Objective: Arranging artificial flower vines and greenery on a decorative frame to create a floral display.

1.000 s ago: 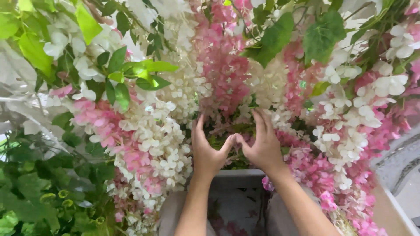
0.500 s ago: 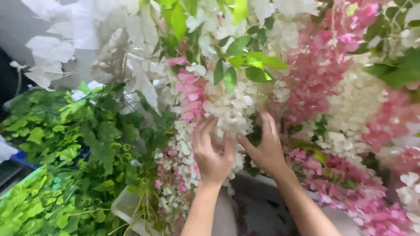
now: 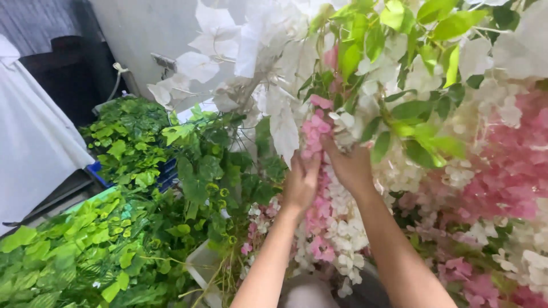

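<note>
Now — flower strand [image 3: 328,228]: hangs vertical, tip down; both hands — left hand [image 3: 301,181], right hand [image 3: 349,165] — clasp it

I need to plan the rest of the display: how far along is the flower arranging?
Done: pink and white flower strands already hang densely on the right. In hand: left hand and right hand work a pink-and-white strand. Left: green foliage lies piled, unhung, at left.

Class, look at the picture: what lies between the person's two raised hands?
In the head view, a hanging strand of pink and white blossoms lies between the left hand and the right hand.
</note>
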